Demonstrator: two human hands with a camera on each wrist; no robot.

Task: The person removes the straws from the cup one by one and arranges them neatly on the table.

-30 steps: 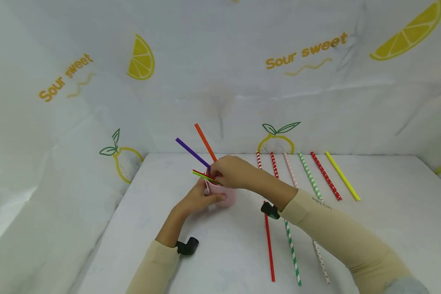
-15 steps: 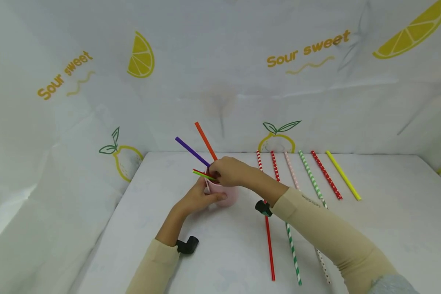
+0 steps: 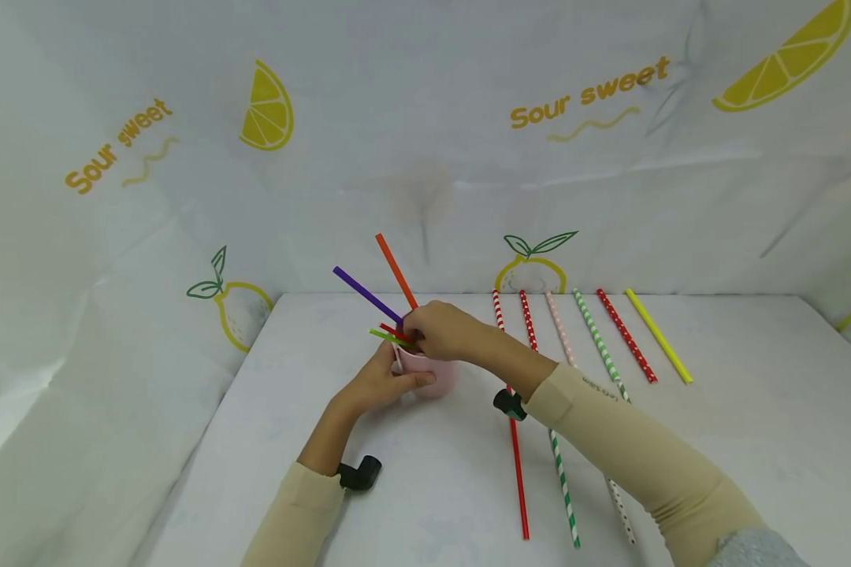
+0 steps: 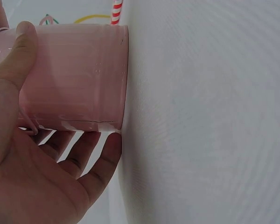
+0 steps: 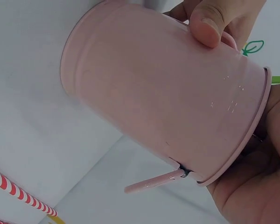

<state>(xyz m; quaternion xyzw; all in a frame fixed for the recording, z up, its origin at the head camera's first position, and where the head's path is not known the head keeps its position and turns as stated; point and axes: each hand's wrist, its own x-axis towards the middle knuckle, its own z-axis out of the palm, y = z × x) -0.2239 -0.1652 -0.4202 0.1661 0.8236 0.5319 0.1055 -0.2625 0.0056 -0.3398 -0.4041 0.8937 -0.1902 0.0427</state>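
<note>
My left hand point(image 3: 386, 379) holds a small pink metal pail point(image 3: 440, 379) with side handles, its thumb along one side and fingers along the other. The pail stands upright on the white table. Over its mouth my right hand point(image 3: 443, 329) is bent, its fingers reaching inside the rim point(image 5: 268, 79), where the fingertips are hidden; I cannot tell what they hold. Drinking straws stick out beside that hand: a purple straw point(image 3: 366, 294) and an orange straw point(image 3: 395, 269) stand high, while a red straw point(image 3: 392, 331) and a green straw point(image 3: 383, 336) lean low to the left.
On the table's right half several straws lie in rows, among them a yellow straw point(image 3: 658, 335), a red dotted straw point(image 3: 627, 335), a plain red straw point(image 3: 518, 480) and a green-striped straw point(image 3: 564, 488). A white sheet with lemon prints point(image 3: 267, 105) hangs behind.
The red straw's free end has shifted slightly right, apart from the green straw's end. The right forearm moved a little left early on; the left hand keeps its hold on the pail.
</note>
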